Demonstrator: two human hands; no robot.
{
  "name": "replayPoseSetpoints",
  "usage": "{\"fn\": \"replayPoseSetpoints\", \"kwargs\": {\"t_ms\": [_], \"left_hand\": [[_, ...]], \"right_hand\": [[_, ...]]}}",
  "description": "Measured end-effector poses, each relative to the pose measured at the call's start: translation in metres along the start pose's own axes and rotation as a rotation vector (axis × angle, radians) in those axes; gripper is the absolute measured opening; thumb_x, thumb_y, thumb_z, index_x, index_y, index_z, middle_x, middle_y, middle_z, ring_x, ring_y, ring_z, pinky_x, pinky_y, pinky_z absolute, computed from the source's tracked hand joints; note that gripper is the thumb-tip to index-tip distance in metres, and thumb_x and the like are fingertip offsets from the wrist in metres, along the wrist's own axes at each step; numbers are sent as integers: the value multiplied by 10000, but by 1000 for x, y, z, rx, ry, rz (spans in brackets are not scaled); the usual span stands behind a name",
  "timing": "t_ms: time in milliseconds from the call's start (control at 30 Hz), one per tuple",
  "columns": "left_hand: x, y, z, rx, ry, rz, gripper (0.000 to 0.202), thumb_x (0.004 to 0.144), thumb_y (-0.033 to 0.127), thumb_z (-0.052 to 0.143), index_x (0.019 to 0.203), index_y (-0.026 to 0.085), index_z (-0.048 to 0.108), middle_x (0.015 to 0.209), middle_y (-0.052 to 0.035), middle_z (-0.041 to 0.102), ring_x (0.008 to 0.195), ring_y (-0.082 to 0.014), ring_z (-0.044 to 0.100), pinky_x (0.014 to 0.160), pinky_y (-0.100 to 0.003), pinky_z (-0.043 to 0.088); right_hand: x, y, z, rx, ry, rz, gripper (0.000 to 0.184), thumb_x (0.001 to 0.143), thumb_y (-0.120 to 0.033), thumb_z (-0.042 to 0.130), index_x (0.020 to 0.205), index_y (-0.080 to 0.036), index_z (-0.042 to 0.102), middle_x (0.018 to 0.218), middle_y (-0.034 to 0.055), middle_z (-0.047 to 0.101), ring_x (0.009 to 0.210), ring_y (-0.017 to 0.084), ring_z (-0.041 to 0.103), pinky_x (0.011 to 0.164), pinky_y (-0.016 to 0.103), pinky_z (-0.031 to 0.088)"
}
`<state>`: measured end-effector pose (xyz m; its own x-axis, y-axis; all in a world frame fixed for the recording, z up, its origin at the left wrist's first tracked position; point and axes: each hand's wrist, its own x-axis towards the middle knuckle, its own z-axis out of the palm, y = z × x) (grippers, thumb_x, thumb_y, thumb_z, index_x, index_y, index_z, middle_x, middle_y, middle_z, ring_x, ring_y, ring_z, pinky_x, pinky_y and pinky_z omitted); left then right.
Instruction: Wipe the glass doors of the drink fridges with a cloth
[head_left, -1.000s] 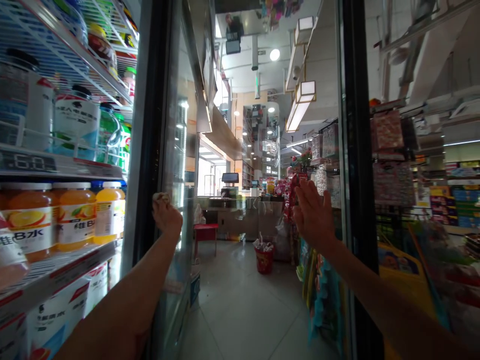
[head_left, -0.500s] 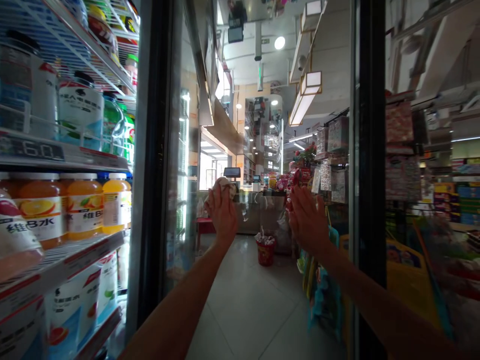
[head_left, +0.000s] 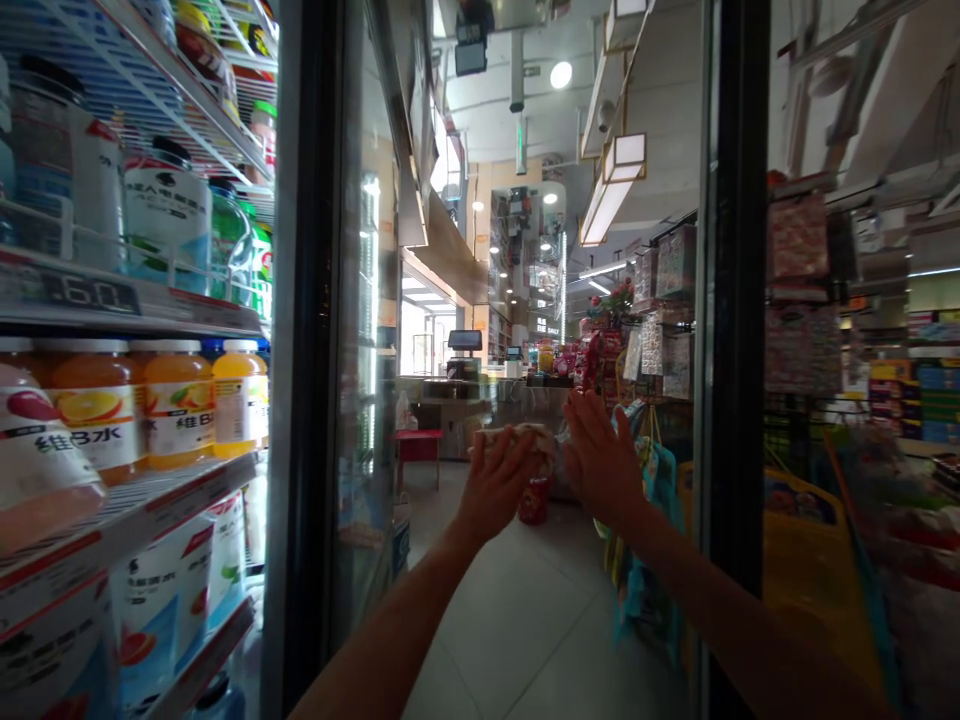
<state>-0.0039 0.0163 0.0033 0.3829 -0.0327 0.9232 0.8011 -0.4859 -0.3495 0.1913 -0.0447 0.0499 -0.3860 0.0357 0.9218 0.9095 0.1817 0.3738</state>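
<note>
Left hand (head_left: pixel 496 485), spread over pale cloth (head_left: pixel 546 448), right hand (head_left: pixel 604 465) beside.

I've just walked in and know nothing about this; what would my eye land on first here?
Probably the two bare hands at the centre: the left hand spread over a crumpled cloth, the right hand open beside it, both before a glass door with a dark frame. Next, the bottles of orange drink on the brightly lit shelves at far left. Above, a glowing boxy lamp hangs right of centre.
</note>
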Motion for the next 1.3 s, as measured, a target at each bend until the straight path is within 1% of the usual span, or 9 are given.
{"fn": "replayPoseSetpoints", "kwargs": {"t_ms": [167,233,367,533,700,867,1033,1200,1300], "left_hand": [[-16,-7,-2,90,201,-625,453,890,196,329,1339,153,374,1446,-158,276,1383,-257,97,1080,-549,180],[-21,2,-1,66,165,-547,449,885,193,345,1332,179,389,1446,-136,288,1383,-261,91,1082,-557,163],[-38,16,2,1,11,-82,405,863,157,404,1238,283,494,1375,-42,435,1379,-221,140,1111,-523,109],[-58,10,0,110,185,-581,466,877,157,354,1343,161,360,1444,-165,273,1387,-237,58,1076,-530,210],[-69,22,5,5,1,-153,443,856,121,381,1255,288,472,1385,-48,420,1380,-218,129,1110,-528,121],[-78,13,5,75,175,-634,487,880,171,348,1367,175,322,1449,-161,268,1385,-246,71,1077,-543,193],[-96,21,7,-15,15,-392,412,877,150,362,1259,255,475,1398,-83,397,1375,-237,146,1103,-523,156],[-131,-17,4,62,240,-804,485,897,246,320,1381,223,293,1474,-97,240,1361,-297,177,1090,-548,213],[-140,-18,6,72,284,-861,516,903,253,276,1412,198,211,1496,-116,142,1368,-323,112,1078,-582,202]], "right_hand": [[-17,2,-1,-16,-38,22,495,865,-196,359,1354,-121,342,1408,116,376,1361,236,213,1082,488,188],[-23,-2,1,-14,-48,18,482,862,-192,363,1337,-114,365,1402,116,386,1359,231,217,1084,485,185],[-35,-16,3,18,-65,8,436,863,-195,374,1287,-108,432,1390,116,405,1355,220,230,1084,464,194],[-53,-33,4,65,-108,-8,474,846,-172,384,1318,-130,404,1391,94,408,1355,215,230,1097,464,167],[-63,-44,7,94,-103,-30,501,842,-176,387,1341,-133,379,1384,90,419,1358,213,223,1106,464,156],[-73,-49,10,94,-136,-45,504,838,-168,379,1340,-130,380,1391,89,408,1359,217,218,1103,471,160],[-80,-62,15,106,-156,-99,449,836,-156,381,1277,-129,460,1378,74,429,1342,219,258,1108,472,134],[-84,-66,15,93,-156,-139,427,836,-151,370,1242,-127,498,1360,70,454,1326,220,289,1112,467,115],[-86,-69,17,123,-160,-133,441,831,-155,378,1258,-135,485,1363,75,450,1331,215,281,1110,475,130]]}}
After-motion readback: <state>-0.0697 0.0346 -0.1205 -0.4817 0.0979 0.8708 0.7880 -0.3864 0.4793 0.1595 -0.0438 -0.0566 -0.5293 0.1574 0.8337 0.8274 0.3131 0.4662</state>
